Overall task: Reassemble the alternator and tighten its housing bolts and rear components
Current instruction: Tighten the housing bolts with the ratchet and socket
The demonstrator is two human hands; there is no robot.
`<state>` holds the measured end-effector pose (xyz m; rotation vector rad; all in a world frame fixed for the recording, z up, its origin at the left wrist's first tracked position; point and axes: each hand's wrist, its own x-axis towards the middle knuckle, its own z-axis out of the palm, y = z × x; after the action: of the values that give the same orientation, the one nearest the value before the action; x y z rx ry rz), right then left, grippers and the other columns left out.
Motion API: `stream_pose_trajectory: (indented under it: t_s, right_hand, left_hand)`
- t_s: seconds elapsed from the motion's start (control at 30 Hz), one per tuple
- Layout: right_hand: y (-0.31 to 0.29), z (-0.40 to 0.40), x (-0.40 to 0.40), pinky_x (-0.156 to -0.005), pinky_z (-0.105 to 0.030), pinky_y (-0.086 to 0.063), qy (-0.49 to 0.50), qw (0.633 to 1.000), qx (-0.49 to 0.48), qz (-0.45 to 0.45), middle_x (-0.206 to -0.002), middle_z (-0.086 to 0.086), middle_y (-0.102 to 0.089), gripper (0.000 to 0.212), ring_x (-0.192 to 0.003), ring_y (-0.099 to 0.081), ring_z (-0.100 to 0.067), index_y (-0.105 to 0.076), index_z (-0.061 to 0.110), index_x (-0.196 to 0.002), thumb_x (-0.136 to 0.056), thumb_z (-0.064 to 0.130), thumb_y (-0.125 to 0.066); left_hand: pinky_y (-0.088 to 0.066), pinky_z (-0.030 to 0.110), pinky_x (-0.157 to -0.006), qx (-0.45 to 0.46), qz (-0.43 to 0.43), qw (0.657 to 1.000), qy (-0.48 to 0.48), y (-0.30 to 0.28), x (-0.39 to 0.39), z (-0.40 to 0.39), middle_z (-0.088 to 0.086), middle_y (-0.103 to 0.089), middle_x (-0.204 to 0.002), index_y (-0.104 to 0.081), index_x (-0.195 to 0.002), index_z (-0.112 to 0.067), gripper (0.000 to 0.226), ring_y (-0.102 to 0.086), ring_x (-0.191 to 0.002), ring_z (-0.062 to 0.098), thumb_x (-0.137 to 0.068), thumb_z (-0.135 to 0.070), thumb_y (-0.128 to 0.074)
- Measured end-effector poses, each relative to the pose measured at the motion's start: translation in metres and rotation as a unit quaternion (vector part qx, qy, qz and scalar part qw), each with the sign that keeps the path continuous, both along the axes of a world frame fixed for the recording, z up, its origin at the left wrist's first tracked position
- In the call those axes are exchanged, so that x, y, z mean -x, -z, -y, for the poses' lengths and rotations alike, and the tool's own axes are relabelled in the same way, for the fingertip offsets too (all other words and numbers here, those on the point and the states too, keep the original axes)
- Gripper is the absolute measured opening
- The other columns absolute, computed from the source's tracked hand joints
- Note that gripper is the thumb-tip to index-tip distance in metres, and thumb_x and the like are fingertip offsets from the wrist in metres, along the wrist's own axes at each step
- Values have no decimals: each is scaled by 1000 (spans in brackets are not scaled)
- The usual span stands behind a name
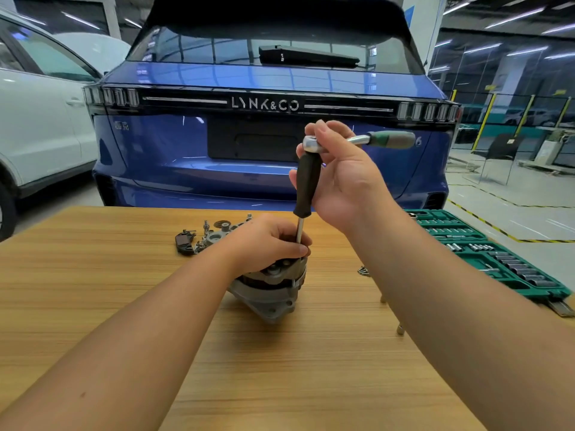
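Two bare hands worked: left hand (273, 241) gripped the grey metal alternator (270, 287) on the wooden table (93, 275); right hand (336, 175) clasped the black-handled driver (306, 181) under a chrome ratchet (357, 140). Keeping it vertical seemed wise.

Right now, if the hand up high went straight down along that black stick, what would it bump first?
Probably the left hand, which grips the shaft just below. Under it sits the alternator. The right hand holds the black handle.

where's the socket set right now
In the head view the green socket set lies open at the table's right edge, right of the right hand and the alternator.
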<state>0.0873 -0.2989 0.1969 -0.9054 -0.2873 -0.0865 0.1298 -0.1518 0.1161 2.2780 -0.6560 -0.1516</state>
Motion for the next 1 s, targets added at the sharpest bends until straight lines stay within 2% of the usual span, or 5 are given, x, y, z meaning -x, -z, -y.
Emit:
stream_pose_trajectory:
  t_s: [0.2, 0.33, 0.53, 0.87, 1.0]
  right_hand:
    - [10, -5, 2, -82, -27, -58, 221, 939, 196, 174, -111, 5, -73, 7, -101, -71, -10, -74, 20, -97, -97, 16, -68]
    - [12, -5, 1, -104, -35, -48, 415, 719, 397, 391, -126, -11, -67, 13, -120, -62, -28, -73, 2, -104, -92, 1, -68]
    - [-11, -23, -2, -64, -49, -51, 403, 524, 622, 419, -86, -12, -69, 21, -82, -60, -35, -69, 2, -96, -89, -6, -51]
    - [-5, 0, -17, -84, -30, -56, 150, 967, 172, 113, -113, -7, -74, 18, -104, -72, -19, -62, 22, -111, -102, 34, -52]
    - [4, 12, -18, -71, -33, -57, -72, 997, 20, 1, -100, -11, -76, 44, -80, -72, -23, -60, 13, -116, -105, 52, -42]
  left_hand:
    - [-45, 23, -77, 13, -11, 1000, -6, -2, 4, 1, -30, -71, -91, -74, -99, -42, 13, -61, -83, -16, -94, -31, -69]
    - [-49, 28, -86, 12, -8, 1000, -9, -3, 5, 1, -26, -73, -94, -75, -101, -41, 13, -65, -94, -5, -94, -31, -70]
    - [-44, 22, -74, 9, 1, 1000, -18, 0, 5, 3, -30, -71, -91, -74, -95, -44, 12, -61, -82, -16, -94, -33, -69]
    - [-40, 19, -72, -22, 8, 1000, -3, -3, 5, 1, -36, -68, -93, -70, -102, -48, 11, -59, -85, -19, -95, -40, -66]
    - [-40, 19, -75, -24, 8, 1000, 9, -3, 4, 0, -38, -68, -94, -70, -104, -46, 13, -56, -87, -24, -97, -36, -65]
